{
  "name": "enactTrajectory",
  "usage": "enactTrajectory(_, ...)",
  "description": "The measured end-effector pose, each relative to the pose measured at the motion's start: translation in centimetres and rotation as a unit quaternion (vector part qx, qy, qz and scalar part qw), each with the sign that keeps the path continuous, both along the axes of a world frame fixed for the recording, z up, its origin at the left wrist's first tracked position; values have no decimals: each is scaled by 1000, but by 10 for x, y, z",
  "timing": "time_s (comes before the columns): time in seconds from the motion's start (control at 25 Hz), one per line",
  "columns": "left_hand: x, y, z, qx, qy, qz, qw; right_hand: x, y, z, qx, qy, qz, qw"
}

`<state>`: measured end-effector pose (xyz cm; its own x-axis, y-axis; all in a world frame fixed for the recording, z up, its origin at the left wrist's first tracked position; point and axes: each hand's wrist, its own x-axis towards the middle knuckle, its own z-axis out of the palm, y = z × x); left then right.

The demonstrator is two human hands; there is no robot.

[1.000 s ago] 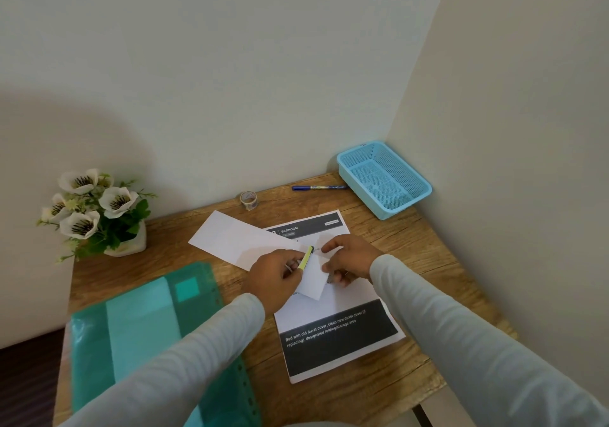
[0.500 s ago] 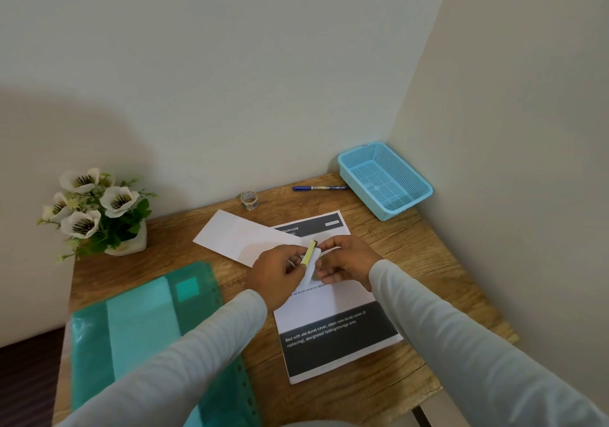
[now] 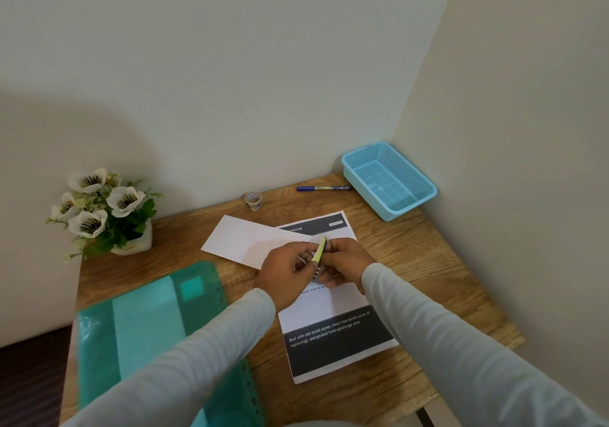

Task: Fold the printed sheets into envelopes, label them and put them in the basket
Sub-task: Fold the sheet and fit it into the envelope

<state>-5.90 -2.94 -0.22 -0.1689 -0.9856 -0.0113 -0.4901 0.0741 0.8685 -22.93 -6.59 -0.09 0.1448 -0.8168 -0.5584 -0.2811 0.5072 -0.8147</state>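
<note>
Printed sheet lies flat at the centre of the frame on a wooden desk, with a dark band of white text along its lower edge. Both hands meet just above its middle. The left hand pinches a small yellow-green strip, held on edge. The right hand has its fingers curled against the strip's other side and seems to pinch it too. What the strip is cannot be told; it may be a label pad.

A plain white folded paper lies just up and left of the hands, overlapping the sheet's upper left corner.

The step in hand looks like labelling — probably freeing a label from the strip. The next move likely calls for a fine peel with the fingertips, then pressing the label squarely onto the folded paper without creasing it.

The basket, light blue mesh with nothing in it, sits at centre right, in the desk's far corner, well apart from the hands. A blue pen lies just left of it, and a tape roll stands further left, against the wall. White flowers in a pot stand at centre left. A green folder fills the lower left.

Two pale bare walls meet in a corner at upper right — the room shows nothing else.
</note>
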Motion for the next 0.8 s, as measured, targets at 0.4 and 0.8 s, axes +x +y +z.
enactTrajectory(0.4,45,-43,69,-177,-127,-3,976,7,-22,83,-230,-48,16,972)
enactTrajectory(0.8,57,-70,142,-93,217,46,971,9,-28,149,-369,-97,6,924)
